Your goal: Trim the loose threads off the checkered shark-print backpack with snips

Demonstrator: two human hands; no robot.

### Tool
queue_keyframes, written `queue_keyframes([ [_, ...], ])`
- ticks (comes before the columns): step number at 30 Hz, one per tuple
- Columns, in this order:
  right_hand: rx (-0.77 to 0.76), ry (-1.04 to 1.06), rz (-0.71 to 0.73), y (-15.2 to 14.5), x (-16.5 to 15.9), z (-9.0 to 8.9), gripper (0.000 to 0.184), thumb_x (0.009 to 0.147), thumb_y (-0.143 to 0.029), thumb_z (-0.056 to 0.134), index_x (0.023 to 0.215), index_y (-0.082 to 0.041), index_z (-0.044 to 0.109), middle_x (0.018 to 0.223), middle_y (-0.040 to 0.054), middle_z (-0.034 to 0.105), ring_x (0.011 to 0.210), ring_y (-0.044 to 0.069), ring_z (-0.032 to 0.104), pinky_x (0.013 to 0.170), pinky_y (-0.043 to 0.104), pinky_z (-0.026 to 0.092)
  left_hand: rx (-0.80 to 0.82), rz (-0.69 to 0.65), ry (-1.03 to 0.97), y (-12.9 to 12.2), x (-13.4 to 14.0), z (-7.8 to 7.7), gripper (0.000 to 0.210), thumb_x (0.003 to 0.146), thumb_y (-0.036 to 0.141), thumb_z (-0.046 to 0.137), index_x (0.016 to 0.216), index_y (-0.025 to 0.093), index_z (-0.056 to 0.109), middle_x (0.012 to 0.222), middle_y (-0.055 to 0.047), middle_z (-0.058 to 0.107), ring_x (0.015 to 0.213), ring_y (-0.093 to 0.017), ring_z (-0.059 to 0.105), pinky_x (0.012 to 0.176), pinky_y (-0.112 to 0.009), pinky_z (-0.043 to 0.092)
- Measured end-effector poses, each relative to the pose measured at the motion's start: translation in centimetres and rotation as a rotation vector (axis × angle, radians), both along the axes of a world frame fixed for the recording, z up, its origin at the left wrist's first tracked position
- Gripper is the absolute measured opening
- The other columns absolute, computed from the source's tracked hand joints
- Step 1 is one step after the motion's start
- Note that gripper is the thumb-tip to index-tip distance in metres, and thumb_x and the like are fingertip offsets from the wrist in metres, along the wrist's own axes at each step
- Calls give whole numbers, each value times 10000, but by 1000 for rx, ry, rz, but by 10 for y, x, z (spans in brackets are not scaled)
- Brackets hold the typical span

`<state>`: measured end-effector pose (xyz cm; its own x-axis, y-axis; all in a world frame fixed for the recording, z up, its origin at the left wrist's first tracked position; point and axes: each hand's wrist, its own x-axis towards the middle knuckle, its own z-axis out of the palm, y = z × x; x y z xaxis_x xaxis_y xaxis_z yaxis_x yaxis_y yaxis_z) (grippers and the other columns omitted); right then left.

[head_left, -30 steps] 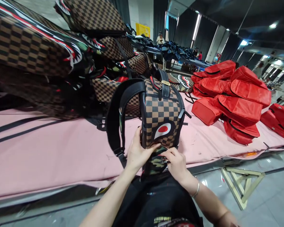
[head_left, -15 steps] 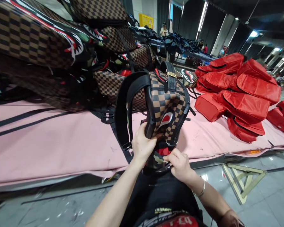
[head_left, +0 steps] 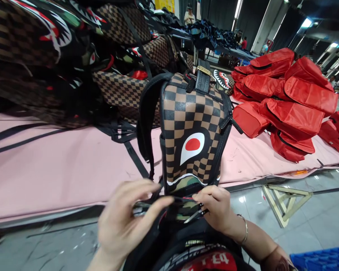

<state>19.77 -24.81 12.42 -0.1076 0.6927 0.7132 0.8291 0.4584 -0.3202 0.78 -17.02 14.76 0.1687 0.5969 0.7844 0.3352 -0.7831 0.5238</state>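
Note:
A brown-and-black checkered backpack (head_left: 186,109) stands at the table's edge in front of me. It has a red-and-white eye patch and a camouflage strip low on its front. My right hand (head_left: 217,207) is closed, pinching the backpack's lower edge. A small dark object with a pale, blade-like tip shows by its fingers; I cannot make out its kind. My left hand (head_left: 124,214) is blurred by motion, thumb and fingers apart, beside the bag's lower left with nothing visible in it. A black shoulder strap (head_left: 148,116) hangs on the bag's left side.
Checkered backpacks (head_left: 121,90) are heaped on the left of the pink-covered table (head_left: 73,169). Red bags (head_left: 290,120) are piled on the right. A pale triangular metal frame (head_left: 285,209) stands under the table edge. A blue item (head_left: 322,259) lies at lower right. People are far behind.
My left hand has let go of the backpack's side and moved left and down, opening. The backpack now stands more upright, its eye patch facing me. My right hand stays at the lower edge.

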Motion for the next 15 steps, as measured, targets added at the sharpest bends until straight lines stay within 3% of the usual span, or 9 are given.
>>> queue_keyframes([
  [2,30,23,6,-2,-2,-4,154,827,-133,521,900,-225,622,776,-12,649,681,85,608,599,215,423,41,-98,234,-10,-11,-7,233,825,326,622,1037,240,576,888,-35,565,762,-173,548,664,-309,482],
  [4,52,29,15,-3,-4,-6,129,825,-148,542,898,-220,620,758,-11,650,656,89,606,578,220,414,33,-85,387,-16,-14,-15,171,850,281,576,996,193,592,882,-56,543,758,-171,541,632,-292,475],
  [6,60,30,28,-4,-7,-8,121,833,-154,541,895,-220,621,747,-9,652,639,89,604,557,224,399,33,-39,387,-19,-11,-23,92,854,170,519,899,161,600,829,-56,519,711,-155,520,590,-270,454],
  [10,89,28,21,-3,-10,-12,144,854,-171,505,874,-236,633,738,-10,659,604,88,595,523,232,375,119,-54,265,-18,0,-34,189,796,34,488,665,151,557,713,-39,507,646,-140,487,559,-255,419],
  [12,94,32,23,-3,-9,-12,152,854,-181,496,870,-240,636,735,-11,658,595,89,588,517,231,375,143,-88,244,-15,2,-33,206,788,24,500,638,154,553,696,-38,526,643,-139,492,554,-250,418],
  [15,70,49,48,-2,-5,-13,127,843,-196,513,851,-232,634,740,-9,650,618,85,594,535,218,398,67,-175,296,-9,-2,-19,172,827,89,492,711,177,583,699,-26,551,639,-132,517,555,-239,438],
])
